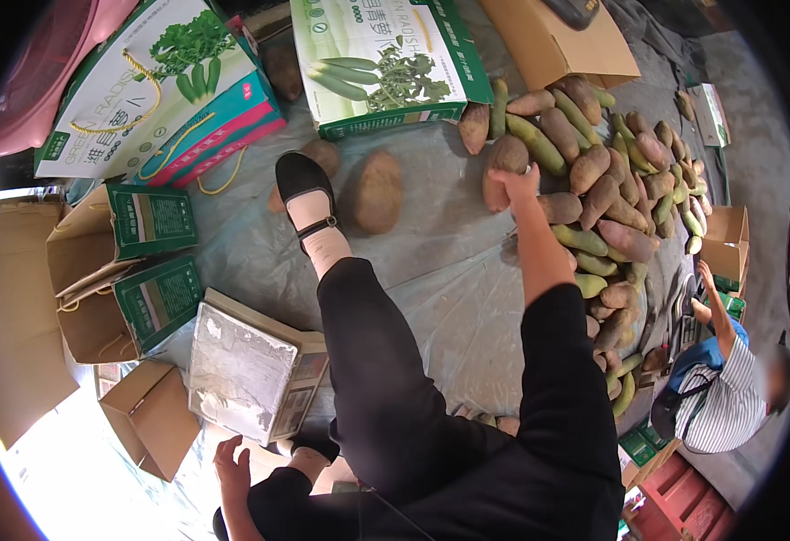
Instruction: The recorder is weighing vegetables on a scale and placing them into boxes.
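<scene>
My right arm stretches forward to the pile. At its left edge my right hand [518,187] grips a large reddish-brown sweet potato [506,155], fingers wrapped round its near end. Beside it lie several more sweet potatoes [590,169], mixed with long green radishes [535,144]. My left hand [231,464] hangs low on the left, fingers loosely bent and apart, with nothing in it. Close to that hand stands a weighing scale [242,365] with a worn, whitish plate. Two big sweet potatoes lie near my outstretched foot, one of them a round-ended sweet potato [379,191].
Printed green-and-white cartons [372,63] stand at the far side, beside a gift box [156,90] with rope handles. Opened cartons [124,270] line the left. A plastic sheet [453,288] covers the floor. On the right a person in a striped shirt [724,406] reaches out.
</scene>
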Available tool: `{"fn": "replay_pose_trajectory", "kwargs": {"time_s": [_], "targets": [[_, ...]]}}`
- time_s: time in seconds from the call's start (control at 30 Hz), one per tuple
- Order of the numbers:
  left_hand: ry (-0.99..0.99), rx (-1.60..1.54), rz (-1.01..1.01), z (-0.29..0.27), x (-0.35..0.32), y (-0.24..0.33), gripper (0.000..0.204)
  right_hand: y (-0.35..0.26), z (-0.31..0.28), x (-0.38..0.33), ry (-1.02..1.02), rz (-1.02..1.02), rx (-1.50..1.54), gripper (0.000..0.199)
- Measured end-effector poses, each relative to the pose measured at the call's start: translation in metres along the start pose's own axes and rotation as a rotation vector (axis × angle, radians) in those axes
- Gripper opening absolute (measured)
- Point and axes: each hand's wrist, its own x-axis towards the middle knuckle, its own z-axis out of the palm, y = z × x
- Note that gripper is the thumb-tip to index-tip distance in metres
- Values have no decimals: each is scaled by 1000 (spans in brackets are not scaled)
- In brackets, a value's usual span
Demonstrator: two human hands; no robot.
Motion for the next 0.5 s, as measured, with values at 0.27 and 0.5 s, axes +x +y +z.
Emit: {"fn": "replay_pose_trajectory", "kwargs": {"time_s": [0.27,0.5], "targets": [[-15,-28,-23,-2,0,2,32,80,-100,-146,-499,-107,-369,117],[-16,-68,-50,2,-2,-11,32,67,-131,-180,-437,-462,-880,80]]}}
